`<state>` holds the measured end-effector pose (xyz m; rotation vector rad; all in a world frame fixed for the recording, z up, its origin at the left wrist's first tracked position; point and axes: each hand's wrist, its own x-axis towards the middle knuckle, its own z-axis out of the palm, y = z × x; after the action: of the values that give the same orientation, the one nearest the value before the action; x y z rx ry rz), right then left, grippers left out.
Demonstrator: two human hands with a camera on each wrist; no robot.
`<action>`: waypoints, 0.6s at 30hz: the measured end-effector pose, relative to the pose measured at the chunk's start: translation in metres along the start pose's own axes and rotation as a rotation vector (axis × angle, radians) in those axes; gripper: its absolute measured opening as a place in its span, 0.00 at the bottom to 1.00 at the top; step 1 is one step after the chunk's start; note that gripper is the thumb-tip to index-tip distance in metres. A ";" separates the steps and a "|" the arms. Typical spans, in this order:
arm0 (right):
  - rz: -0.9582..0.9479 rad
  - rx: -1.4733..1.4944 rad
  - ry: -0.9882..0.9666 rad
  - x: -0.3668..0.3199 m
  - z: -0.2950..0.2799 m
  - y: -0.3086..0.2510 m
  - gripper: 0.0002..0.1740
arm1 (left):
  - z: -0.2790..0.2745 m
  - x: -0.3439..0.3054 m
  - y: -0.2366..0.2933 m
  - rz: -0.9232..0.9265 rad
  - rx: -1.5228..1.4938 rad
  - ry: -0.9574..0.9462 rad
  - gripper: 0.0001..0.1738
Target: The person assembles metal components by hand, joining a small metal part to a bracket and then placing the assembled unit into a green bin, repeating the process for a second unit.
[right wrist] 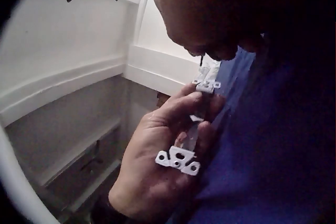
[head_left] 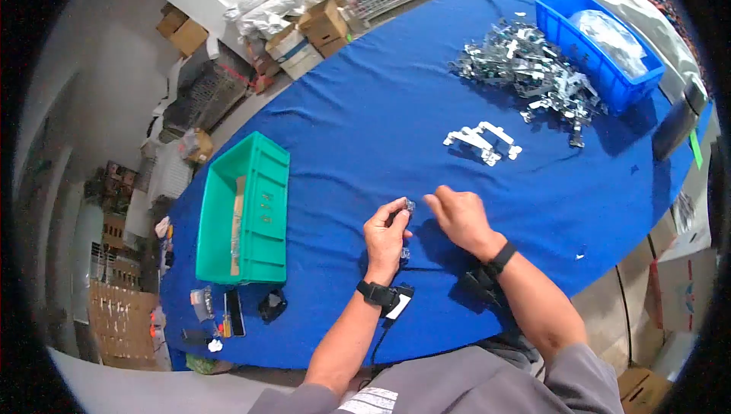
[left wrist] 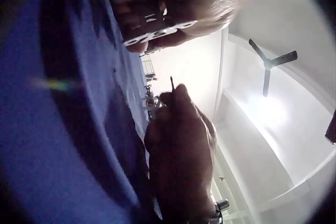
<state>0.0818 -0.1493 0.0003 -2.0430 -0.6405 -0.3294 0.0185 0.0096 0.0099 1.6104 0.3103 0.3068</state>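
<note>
My left hand (head_left: pixel 384 240) grips a narrow metal bracket (right wrist: pixel 178 161) with flared, holed ends, one end out past the fingertips and the other by the palm. In the left wrist view one end plate of the bracket (left wrist: pixel 157 35) shows below the fingers. Just to the right, apart from the bracket, my right hand (head_left: pixel 463 220) has its fingers curled. Between its thumb and finger it pinches a thin, dark, pin-like piece (left wrist: pixel 172 83), its tip sticking out. In the right wrist view this hand (right wrist: pixel 215 14) is dark, above the bracket's far end.
Several white brackets (head_left: pixel 483 143) lie ahead on the blue cloth (head_left: pixel 343 147). Beyond them are a heap of metal parts (head_left: pixel 525 63) and a blue bin (head_left: pixel 609 83) holding clear plastic. At left stands a green crate (head_left: pixel 266 216), with a phone-like dark slab (head_left: pixel 235 313) near it.
</note>
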 end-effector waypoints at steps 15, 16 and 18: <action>0.391 0.146 0.480 0.040 -0.063 0.092 0.15 | -0.129 0.111 -0.010 0.426 1.067 0.069 0.19; 0.477 0.153 0.379 0.041 -0.066 0.092 0.15 | -0.132 0.114 -0.014 0.428 1.067 0.076 0.19; 0.566 0.160 0.266 0.039 -0.068 0.088 0.15 | -0.135 0.110 -0.014 0.417 0.957 0.077 0.21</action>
<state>0.1646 -0.2326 -0.0084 -1.8884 0.0805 -0.1992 0.0693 0.1766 0.0049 2.6195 0.1764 0.5941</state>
